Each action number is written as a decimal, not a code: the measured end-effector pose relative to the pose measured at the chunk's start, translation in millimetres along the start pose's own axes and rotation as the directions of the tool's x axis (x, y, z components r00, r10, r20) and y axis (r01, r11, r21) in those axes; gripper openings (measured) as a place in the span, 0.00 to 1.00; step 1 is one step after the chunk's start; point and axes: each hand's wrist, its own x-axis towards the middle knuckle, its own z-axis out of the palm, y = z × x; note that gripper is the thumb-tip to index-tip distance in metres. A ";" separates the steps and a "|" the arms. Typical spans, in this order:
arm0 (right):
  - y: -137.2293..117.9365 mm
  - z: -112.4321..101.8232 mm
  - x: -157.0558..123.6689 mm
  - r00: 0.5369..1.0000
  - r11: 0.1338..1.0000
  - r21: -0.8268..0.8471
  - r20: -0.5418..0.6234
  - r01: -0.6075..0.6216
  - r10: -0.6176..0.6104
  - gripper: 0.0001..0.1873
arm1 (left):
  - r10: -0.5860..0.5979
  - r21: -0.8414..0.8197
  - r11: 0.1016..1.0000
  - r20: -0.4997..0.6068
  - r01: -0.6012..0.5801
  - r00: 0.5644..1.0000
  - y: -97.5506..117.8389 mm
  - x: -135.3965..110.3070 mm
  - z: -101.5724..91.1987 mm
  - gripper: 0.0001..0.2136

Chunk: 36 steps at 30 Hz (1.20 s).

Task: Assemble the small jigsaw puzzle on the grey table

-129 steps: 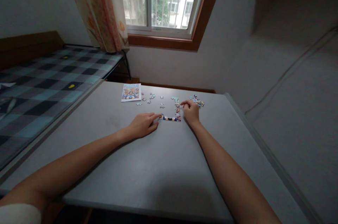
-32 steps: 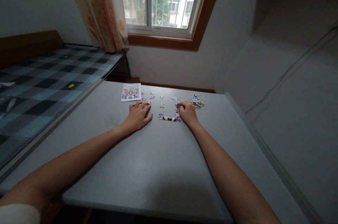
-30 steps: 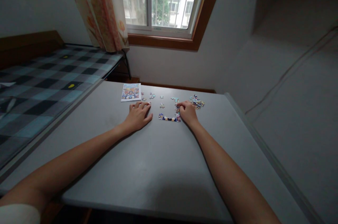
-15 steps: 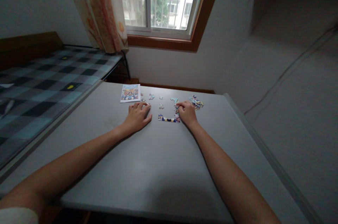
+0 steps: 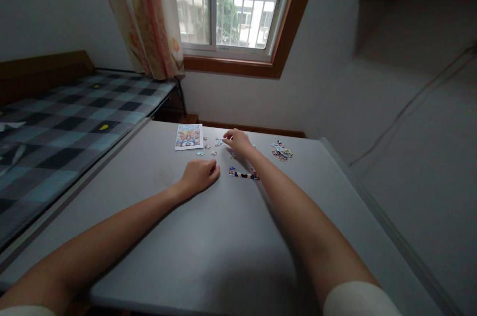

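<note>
My right hand (image 5: 237,141) reaches across the table, its fingers slightly apart beside a few loose jigsaw pieces (image 5: 219,141). No piece shows between those fingertips. Below it lies a joined strip of puzzle edge (image 5: 243,175), dark blue with yellow and white; my right forearm covers its right end and much of the joined side above it. My left hand (image 5: 201,175) rests on the table with fingers curled into a loose fist, nothing visible in it. Just beyond it are single pieces (image 5: 200,153). A picture sheet with a penguin (image 5: 189,137) lies at the back left.
A heap of mixed jigsaw pieces (image 5: 282,151) lies on the right of the grey table (image 5: 208,241). Behind the table are a wall and a barred window (image 5: 242,8) with a curtain (image 5: 147,18). A bed with checked cover (image 5: 74,122) stands left.
My right hand has moved left and away from me, from the puzzle's right side to the loose pieces. My left hand has curled its spread fingers. The view has shifted slightly.
</note>
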 end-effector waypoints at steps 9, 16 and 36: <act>-21.4 26.3 32.3 0.988 0.985 -0.084 0.001 -0.151 0.151 0.06 | 0.009 -0.027 1.000 0.031 -0.008 0.999 1.0 0.9 -1.7 0.16; -23.9 31.8 43.6 0.988 0.985 -0.087 0.042 -0.147 0.151 0.06 | 0.023 -0.060 0.998 0.032 -0.021 0.999 1.2 1.0 -1.4 0.14; 46.9 -14.0 -93.3 0.996 0.894 0.447 -0.083 0.020 0.019 0.07 | 0.042 -0.061 0.997 0.034 -0.040 0.999 0.5 2.0 -2.7 0.15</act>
